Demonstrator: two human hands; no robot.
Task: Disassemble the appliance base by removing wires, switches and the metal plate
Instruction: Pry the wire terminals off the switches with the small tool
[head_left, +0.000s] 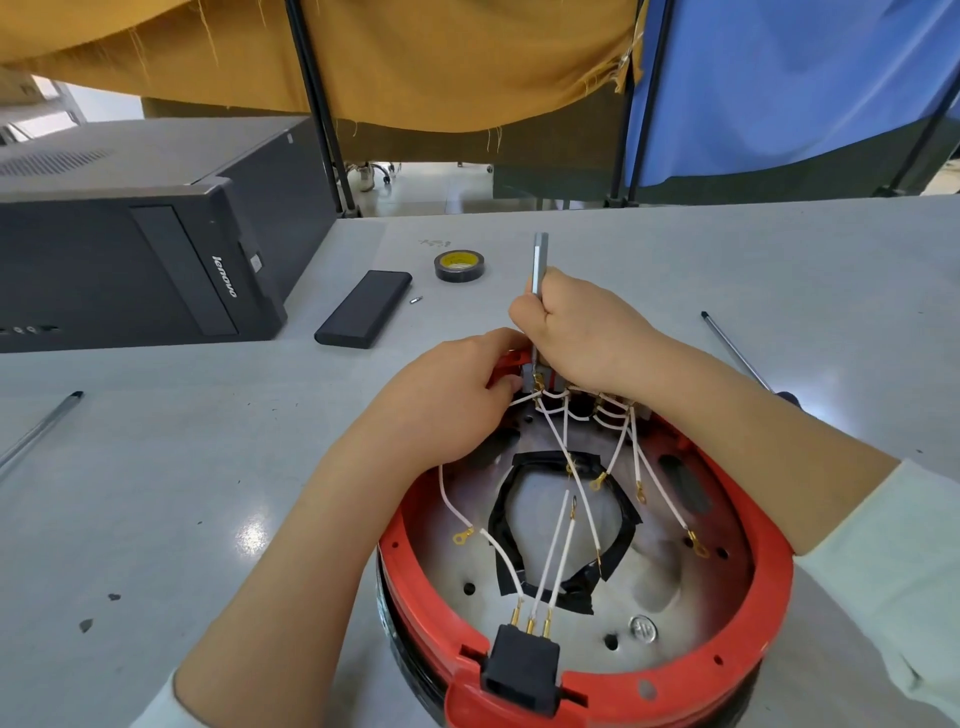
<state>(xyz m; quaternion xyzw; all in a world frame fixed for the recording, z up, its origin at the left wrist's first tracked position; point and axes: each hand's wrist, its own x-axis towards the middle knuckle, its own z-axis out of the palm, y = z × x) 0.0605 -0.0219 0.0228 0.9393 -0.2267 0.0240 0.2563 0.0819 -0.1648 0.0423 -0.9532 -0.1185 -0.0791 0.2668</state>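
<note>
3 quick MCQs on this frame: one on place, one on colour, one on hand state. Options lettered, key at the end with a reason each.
1. Where is the roll of black tape?
A. inside the base
B. on the table beyond the hands
C. on the computer tower

2. What colour is the appliance base rim?
A. red
B. blue
C. white

3. What is the right hand doing?
A. lying flat
B. holding tape
C. gripping a metal screwdriver

Key: B, it lies on the grey table; A, the rim is red around the metal plate; C, fingers curl round the upright tool at the switches.
</note>
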